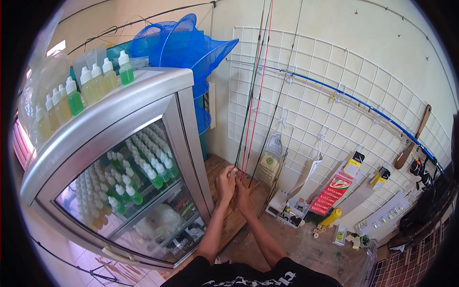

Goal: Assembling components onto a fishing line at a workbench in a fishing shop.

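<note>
Close together in the middle of the view, both my hands are at the lower ends of thin upright fishing rods. My left hand is closed, its fingertips pinched at the bottom of a dark green fishing rod. Just to its right, my right hand has its fingers closed around the lower end of a red fishing rod. The fingers partly hide both rod ends. A black fishing rod leans against the wall grid beside them. Below the hands is a brown wooden surface.
A glass-fronted cabinet with dropper bottles inside and on top stands close at left. Behind it hangs blue netting. A white wire grid carries a blue rod and hanging packets. A small-parts tray and yellow bottle are at right.
</note>
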